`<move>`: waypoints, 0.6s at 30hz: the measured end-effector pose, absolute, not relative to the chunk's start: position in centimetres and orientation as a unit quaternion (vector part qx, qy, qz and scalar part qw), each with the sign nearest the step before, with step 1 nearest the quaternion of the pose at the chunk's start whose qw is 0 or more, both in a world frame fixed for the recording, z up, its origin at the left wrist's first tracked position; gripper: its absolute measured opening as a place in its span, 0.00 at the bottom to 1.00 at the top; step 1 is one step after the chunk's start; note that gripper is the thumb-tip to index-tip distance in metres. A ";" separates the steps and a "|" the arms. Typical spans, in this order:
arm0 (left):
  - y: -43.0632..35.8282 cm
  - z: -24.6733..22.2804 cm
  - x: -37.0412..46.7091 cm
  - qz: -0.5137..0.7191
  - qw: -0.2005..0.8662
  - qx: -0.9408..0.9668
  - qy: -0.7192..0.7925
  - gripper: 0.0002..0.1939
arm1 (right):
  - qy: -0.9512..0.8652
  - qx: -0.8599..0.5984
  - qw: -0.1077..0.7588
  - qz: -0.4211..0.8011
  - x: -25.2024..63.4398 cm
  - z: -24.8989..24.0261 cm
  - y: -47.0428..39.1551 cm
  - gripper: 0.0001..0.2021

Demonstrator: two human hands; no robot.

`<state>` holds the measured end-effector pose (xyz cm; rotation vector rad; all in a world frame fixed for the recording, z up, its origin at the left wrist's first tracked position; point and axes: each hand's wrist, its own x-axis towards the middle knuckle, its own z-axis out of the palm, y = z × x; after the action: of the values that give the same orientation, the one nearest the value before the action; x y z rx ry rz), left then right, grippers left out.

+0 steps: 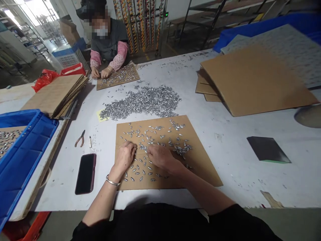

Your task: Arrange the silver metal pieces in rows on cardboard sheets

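Observation:
A brown cardboard sheet (173, 177) lies in front of me, strewn with small silver pieces (141, 172) pointed at both ends. Near its lower edge they are spaced apart in loose rows; toward the upper right they bunch together. My left hand (125, 154) rests over the sheet's left side, fingers curled and closed, a bracelet on its wrist. My right hand (162, 156) is closed too, its fingertips down among pieces at the middle of the sheet. What either hand pinches is too small or hidden to make out. Beyond the sheet lies a large heap of the same silver pieces (150, 100).
Pliers (80, 139), a small pointed tool (90, 142) and a phone (85, 174) lie at left, near a blue crate (27, 147). Cardboard sheets (250, 80) are stacked at right, above a dark plate (268, 149). Across the table, a co-worker (110, 43) handles pieces on another cardboard (117, 83).

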<state>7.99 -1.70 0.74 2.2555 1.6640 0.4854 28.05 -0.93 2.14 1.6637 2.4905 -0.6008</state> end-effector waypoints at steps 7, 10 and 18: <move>-1.0 0.5 11.0 0.059 0.106 0.776 0.619 0.07 | 0.848 0.505 0.041 -0.158 27.0 1.7 0.2 0.13; -0.9 0.3 11.4 0.050 0.103 0.768 0.631 0.10 | 0.855 0.495 0.041 -0.151 26.9 1.6 0.3 0.15; 0.1 2.0 9.5 0.073 0.132 0.741 0.654 0.13 | 0.834 0.530 -0.008 -0.154 27.4 2.0 2.4 0.15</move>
<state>9.47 0.08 1.98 2.1514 1.8982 0.2121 27.43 2.39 2.02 1.6722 2.6335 -0.4848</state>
